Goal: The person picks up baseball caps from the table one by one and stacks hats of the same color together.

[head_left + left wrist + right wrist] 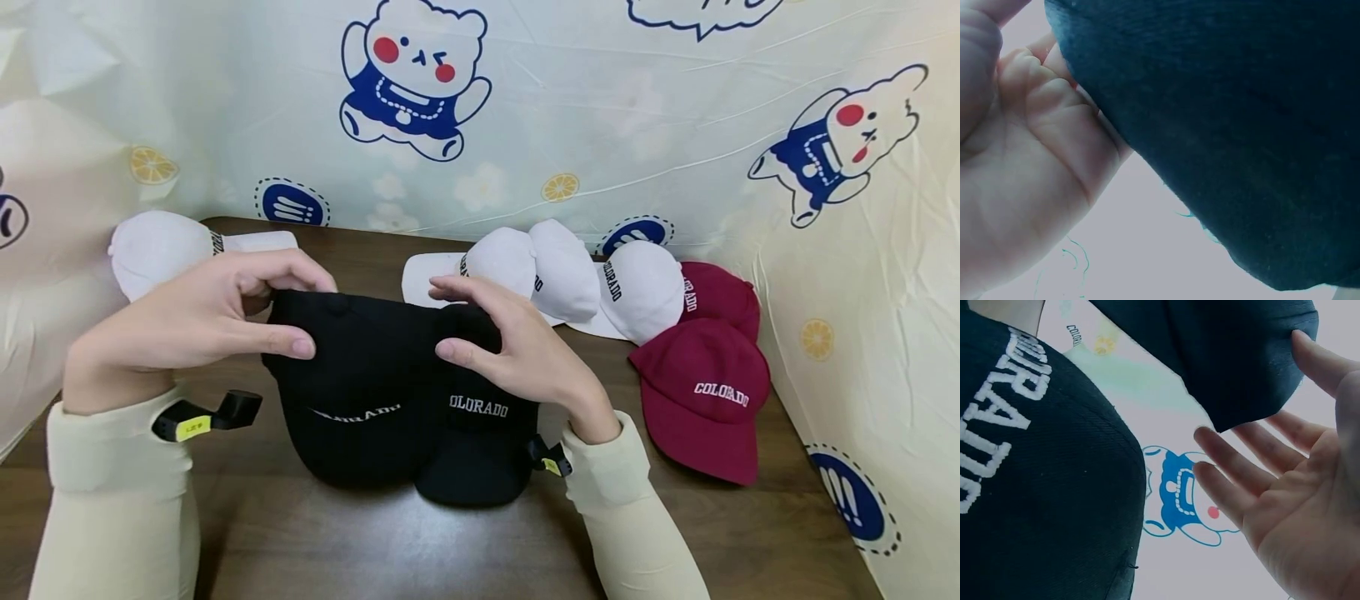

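Two black caps sit side by side on the dark wooden table (465,550). My left hand (307,312) grips the crown of the left black cap (360,383), thumb in front and fingers curled over its top. In the left wrist view the fingers (1054,106) lie against the dark fabric (1229,125). My right hand (450,319) hovers spread over the right black cap (480,433), which is lettered COLORADO. The right wrist view shows straight fingers (1235,462) behind a black cap edge (1235,356), with the thumb touching that edge and the lettered cap (1041,506) beside it.
Several white caps (562,275) lie behind the black ones, and one more white cap (153,246) is at the far left. Two maroon caps (701,392) rest at the right. A cartoon-print cloth (600,125) walls the table's back and sides.
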Demonstrator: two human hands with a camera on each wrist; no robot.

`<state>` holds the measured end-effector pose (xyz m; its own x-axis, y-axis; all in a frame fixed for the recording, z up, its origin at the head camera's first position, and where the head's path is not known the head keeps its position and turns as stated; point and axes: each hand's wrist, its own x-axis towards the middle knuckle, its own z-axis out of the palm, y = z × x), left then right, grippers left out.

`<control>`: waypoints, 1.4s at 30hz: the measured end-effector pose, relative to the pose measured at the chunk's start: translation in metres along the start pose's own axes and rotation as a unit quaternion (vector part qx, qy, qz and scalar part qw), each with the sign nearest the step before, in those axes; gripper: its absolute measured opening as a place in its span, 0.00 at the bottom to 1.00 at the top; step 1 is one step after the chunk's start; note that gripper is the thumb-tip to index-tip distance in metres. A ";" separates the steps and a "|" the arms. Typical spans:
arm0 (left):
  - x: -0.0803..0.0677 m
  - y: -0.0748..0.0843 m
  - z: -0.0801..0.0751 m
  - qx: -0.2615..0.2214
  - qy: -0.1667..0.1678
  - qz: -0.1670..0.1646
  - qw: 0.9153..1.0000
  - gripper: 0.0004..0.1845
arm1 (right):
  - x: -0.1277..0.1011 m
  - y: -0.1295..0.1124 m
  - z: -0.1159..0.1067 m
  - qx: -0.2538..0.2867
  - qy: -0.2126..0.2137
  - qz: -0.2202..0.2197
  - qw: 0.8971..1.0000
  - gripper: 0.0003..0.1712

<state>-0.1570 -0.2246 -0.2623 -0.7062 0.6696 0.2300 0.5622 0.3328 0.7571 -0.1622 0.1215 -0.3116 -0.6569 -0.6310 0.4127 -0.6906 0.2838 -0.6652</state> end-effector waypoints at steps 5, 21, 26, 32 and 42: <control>0.007 -0.001 0.005 -0.014 -0.002 -0.028 1.000 0.22 | -0.002 -0.001 -0.004 0.035 -0.022 0.018 0.999 0.28; 0.039 -0.015 0.032 -0.149 -0.075 -0.067 0.984 0.17 | -0.009 0.004 -0.016 0.054 -0.066 0.035 0.996 0.13; 0.046 -0.025 0.039 -0.128 -0.098 -0.092 0.983 0.18 | -0.012 0.007 -0.024 0.056 -0.106 0.071 0.990 0.11; 0.050 -0.039 0.043 -0.102 -0.155 -0.092 0.978 0.20 | -0.015 0.012 -0.033 0.062 -0.136 0.089 0.985 0.10; 0.053 -0.050 0.047 -0.103 -0.187 -0.099 0.972 0.17 | -0.026 0.023 -0.052 0.084 -0.156 0.157 0.972 0.08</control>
<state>-0.2022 -0.1739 -0.3166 -0.5645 0.8130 -0.1426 0.3058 0.3665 0.8787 -0.1763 0.1823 -0.3051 -0.6861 -0.7273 -0.0180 -0.3942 0.3924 -0.8311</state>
